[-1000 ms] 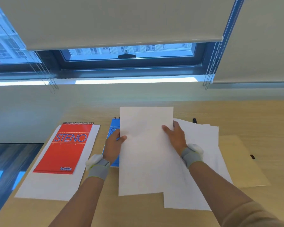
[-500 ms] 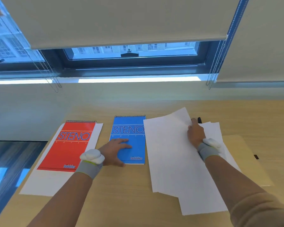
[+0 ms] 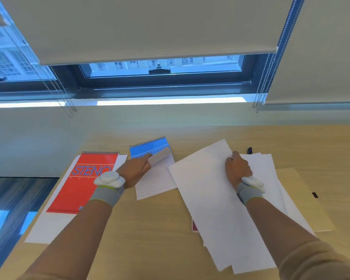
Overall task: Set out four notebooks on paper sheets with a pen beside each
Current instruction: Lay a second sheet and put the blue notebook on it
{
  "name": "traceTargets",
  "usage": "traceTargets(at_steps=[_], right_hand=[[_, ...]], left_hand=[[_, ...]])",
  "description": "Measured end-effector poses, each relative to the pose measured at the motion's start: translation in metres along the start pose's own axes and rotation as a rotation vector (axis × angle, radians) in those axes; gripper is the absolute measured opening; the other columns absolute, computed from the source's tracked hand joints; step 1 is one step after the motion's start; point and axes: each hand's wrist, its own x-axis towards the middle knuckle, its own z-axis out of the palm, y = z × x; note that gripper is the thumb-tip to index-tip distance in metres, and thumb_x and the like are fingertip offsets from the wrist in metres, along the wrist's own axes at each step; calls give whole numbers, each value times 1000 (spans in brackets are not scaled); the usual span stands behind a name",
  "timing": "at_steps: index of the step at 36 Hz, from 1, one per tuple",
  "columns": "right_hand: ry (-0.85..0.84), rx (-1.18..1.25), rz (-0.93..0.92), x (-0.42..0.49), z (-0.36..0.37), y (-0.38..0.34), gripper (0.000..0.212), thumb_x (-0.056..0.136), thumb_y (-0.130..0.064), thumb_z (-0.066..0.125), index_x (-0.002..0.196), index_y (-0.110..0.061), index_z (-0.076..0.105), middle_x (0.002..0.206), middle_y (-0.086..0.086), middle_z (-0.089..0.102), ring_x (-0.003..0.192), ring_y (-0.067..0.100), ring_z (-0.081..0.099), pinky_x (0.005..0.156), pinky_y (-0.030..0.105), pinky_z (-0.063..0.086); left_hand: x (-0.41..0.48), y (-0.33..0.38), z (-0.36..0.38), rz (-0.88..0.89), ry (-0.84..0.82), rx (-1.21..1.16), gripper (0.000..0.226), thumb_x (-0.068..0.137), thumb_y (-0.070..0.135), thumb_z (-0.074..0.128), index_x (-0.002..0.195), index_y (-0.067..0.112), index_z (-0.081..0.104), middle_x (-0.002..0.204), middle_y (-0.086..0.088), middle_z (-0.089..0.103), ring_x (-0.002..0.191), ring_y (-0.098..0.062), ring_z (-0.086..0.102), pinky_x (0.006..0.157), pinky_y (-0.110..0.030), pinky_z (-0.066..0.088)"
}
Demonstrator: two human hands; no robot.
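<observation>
A red STENO notebook (image 3: 85,182) lies on a white sheet (image 3: 49,229) at the left. Beside it is the blue notebook (image 3: 148,147), directly on the desk. My left hand (image 3: 135,170) pinches the lower edge of its cover and has it folded up, so the lined pages (image 3: 158,178) show. My right hand (image 3: 237,168), fingers curled, grips the far edge of the top sheet in a skewed stack of white sheets (image 3: 210,199). A black pen (image 3: 249,150) lies just behind the stack, mostly hidden.
A tan folder (image 3: 303,188) lies under the sheets at the right. A dark red corner (image 3: 194,227) peeks out beneath the stack's left edge. The wooden desk (image 3: 150,239) ends at the left, with floor below. A wall and window run behind.
My left hand went from lying flat on the blue notebook to lifting its cover, baring the lined pages. The notebook has turned slightly. My right hand stays on the sheets.
</observation>
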Motion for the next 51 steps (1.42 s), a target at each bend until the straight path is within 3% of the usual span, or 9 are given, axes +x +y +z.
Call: traceTargets(at_steps=[5,13,18,20,28,36,40,44,51], right_hand=[[-66,19,-48,-7,11,-16,28,92,-20,34,115,-12,48,92,17,58,77,31,50,68,31,38],[-303,155,-221,-24,46,-62,35,86,-5,45,121,-5,47,116,22,62,105,37,58,86,38,47],[-352,294,-246,-29,66,-75,54,82,7,45,133,-6,33,94,13,60,89,28,58,74,30,44],[-336,285,-279,-31,72,-74,60,82,8,48,137,-10,31,81,4,54,84,25,54,71,26,38],[-337,127,-316,-30,85,-74,41,90,-9,57,129,-3,52,134,17,40,121,28,48,98,24,35],[-364,85,-288,-26,86,-77,49,88,-9,59,135,-2,47,134,19,39,121,30,47,100,24,34],[-366,107,-289,-26,84,-76,48,90,-10,57,137,-6,46,134,18,42,124,30,45,103,27,33],[-351,136,-300,-26,82,-78,46,88,-8,57,133,-7,49,132,17,47,124,29,47,102,29,35],[-359,163,-306,-30,83,-77,50,85,3,52,133,-4,44,137,15,48,128,27,44,102,26,33]], left_hand=[[12,-3,-25,17,126,5,54,81,40,18,122,17,44,90,-15,60,83,-36,58,72,-38,41],[15,9,-53,47,176,-23,17,79,35,22,85,29,37,67,-10,49,62,-33,44,60,-35,31],[12,11,-55,64,208,-32,20,80,36,23,78,29,41,61,-7,48,60,-34,47,52,-33,29],[11,11,-56,50,237,-36,24,80,36,24,76,25,45,64,-10,52,62,-35,50,52,-32,30],[8,9,-56,58,273,-21,41,79,36,25,87,14,58,76,-18,62,74,-38,55,60,-38,39],[2,9,-49,102,227,-16,37,72,45,23,59,23,50,54,-3,47,59,-27,45,53,-32,30],[-3,9,-38,71,198,-31,46,72,44,30,78,19,69,62,-9,59,66,-31,52,58,-32,33],[-9,10,-24,50,92,-57,34,71,41,34,50,18,48,46,-1,38,52,-22,37,56,-32,29],[-24,6,3,4,-63,-71,40,75,41,42,79,17,73,81,1,74,68,-21,59,62,-26,44]])
